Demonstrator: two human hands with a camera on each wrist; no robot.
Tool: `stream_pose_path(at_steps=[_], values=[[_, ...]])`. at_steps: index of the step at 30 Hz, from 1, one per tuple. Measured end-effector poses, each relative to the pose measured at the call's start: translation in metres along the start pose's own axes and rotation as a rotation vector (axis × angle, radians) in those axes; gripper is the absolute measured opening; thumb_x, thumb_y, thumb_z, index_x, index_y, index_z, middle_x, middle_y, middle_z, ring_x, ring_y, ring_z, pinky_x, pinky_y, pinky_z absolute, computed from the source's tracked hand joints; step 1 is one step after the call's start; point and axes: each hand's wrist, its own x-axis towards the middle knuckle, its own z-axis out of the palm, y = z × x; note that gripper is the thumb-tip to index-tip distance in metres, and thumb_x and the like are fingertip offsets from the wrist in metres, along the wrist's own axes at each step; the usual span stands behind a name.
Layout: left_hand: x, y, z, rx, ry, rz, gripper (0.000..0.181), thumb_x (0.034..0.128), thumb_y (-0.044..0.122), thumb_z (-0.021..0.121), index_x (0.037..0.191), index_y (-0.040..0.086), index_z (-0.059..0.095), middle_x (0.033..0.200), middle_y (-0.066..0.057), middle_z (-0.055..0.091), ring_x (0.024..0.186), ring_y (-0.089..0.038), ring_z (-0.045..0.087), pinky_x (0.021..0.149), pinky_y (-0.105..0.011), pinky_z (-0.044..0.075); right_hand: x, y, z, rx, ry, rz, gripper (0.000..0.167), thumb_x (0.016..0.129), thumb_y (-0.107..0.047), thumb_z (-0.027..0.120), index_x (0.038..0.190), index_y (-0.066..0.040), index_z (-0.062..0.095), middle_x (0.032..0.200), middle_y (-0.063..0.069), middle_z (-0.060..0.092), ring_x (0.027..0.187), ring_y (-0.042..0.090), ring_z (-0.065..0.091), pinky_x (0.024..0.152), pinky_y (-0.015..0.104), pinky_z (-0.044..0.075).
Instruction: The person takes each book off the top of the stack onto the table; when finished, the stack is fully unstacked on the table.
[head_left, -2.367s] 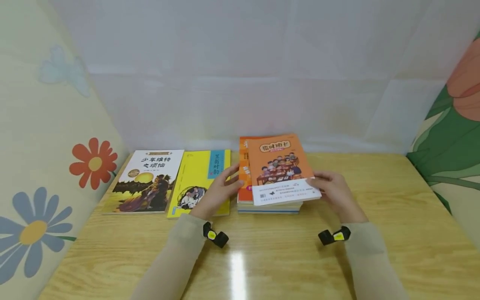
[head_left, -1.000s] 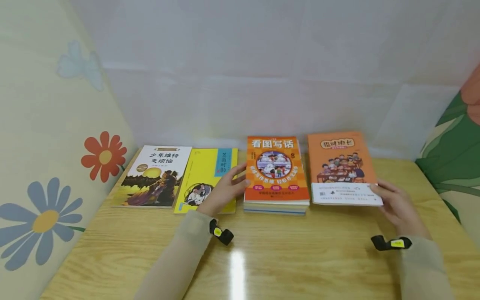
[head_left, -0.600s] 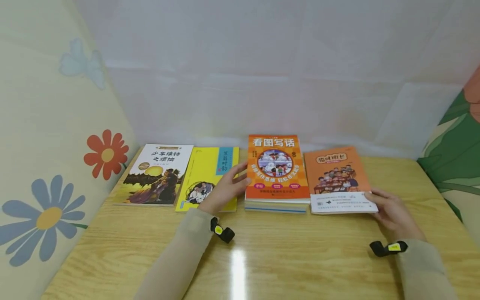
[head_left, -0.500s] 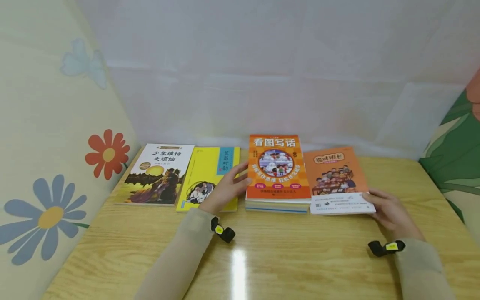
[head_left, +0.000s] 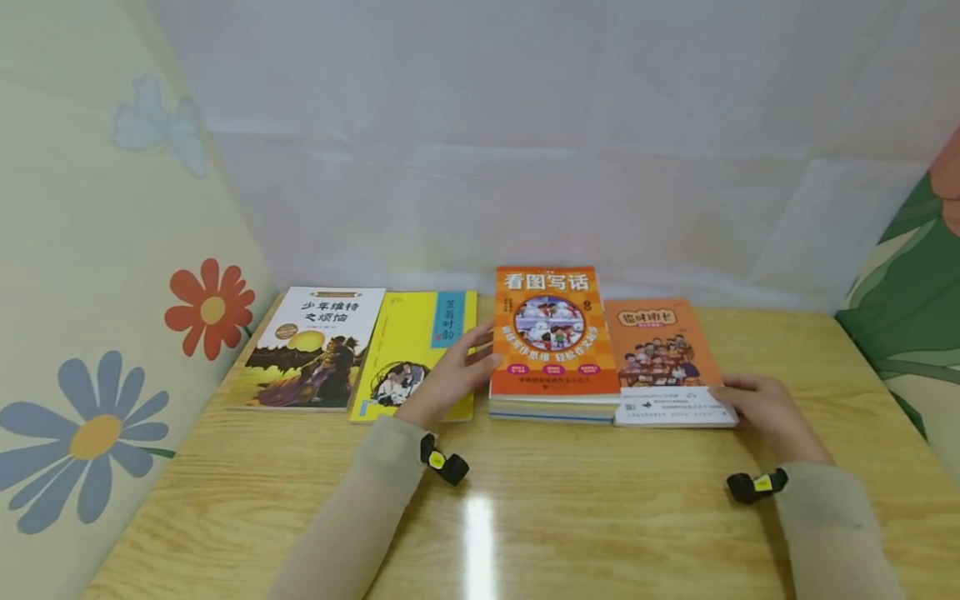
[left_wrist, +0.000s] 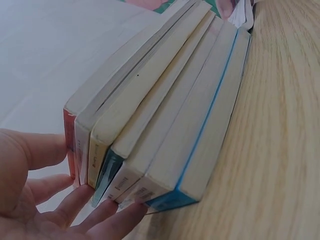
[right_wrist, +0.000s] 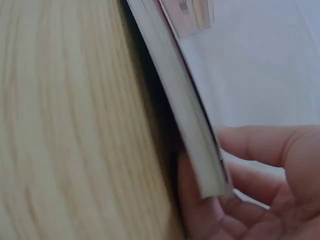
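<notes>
Use the book stack [head_left: 553, 343] as reference. It rests on the table [head_left: 570, 500], close in front of the white backdrop [head_left: 555, 150]. My left grip [head_left: 453, 377] is spread at the left edge of the stack: its fingertips touch the spines and pinch nothing. The layers sit unevenly, with side edges stepped in the left wrist view.

My right grip [head_left: 765, 410] pinches the orange book [head_left: 667, 354] by its near right corner, one finger beneath its lower face. This book is immediately right of the stack, cover up, and its top face sits lower than the top of the stack. Its left edge is just beside the right edge of the stack; contact cannot be confirmed. The two front edges run nearly in line.

Left of the stack, a narrow strip of table separates it from the yellow book [head_left: 411, 346]; the white-topped book [head_left: 307, 350] is farther left. Right of the stack, past the orange book, lateral room extends to the floral panel [head_left: 907, 300]. In front of the stack, the table gives broad room toward me.
</notes>
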Motion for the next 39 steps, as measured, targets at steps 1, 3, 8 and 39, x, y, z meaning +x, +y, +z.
stream_pose_path(at_steps=[1,3,8,39], values=[[0.000,0.000,0.000,0.001,0.001,0.001,0.064,0.1058,0.025,0.056,0.162,0.025,0.026,0.161,-0.011,0.031,0.149,-0.034,0.030,0.115,-0.048,0.037,0.000,-0.002,0.000,-0.018,0.013,0.006,0.067,0.105,-0.031,0.053,0.152,0.012,0.033,0.148,0.034,0.041,0.114,0.029,0.056,0.076,0.024,0.052],[0.000,-0.002,-0.001,-0.003,-0.001,0.006,0.065,0.1058,0.025,0.056,0.162,0.025,0.025,0.161,-0.011,0.030,0.149,-0.035,0.030,0.115,-0.049,0.036,-0.001,-0.007,-0.001,-0.021,0.026,0.009,0.064,0.105,-0.029,0.053,0.150,0.013,0.035,0.147,0.035,0.041,0.116,0.033,0.056,0.075,0.025,0.053],[0.000,-0.005,-0.002,-0.009,-0.006,0.005,0.065,0.1056,0.026,0.057,0.162,0.025,0.025,0.161,-0.010,0.030,0.150,-0.034,0.029,0.115,-0.048,0.036,-0.009,-0.019,-0.002,-0.019,0.051,-0.007,0.062,0.107,-0.031,0.045,0.150,0.012,0.035,0.149,0.035,0.040,0.121,0.038,0.054,0.081,0.029,0.055],[0.001,-0.007,0.001,-0.031,-0.021,0.081,0.064,0.1062,0.024,0.056,0.163,0.021,0.025,0.164,-0.010,0.025,0.150,-0.034,0.029,0.113,-0.047,0.039,-0.014,-0.098,0.101,0.095,-0.041,-0.293,0.062,0.100,-0.031,0.065,0.148,0.003,0.045,0.136,0.026,0.055,0.118,0.035,0.060,0.092,0.038,0.056]])
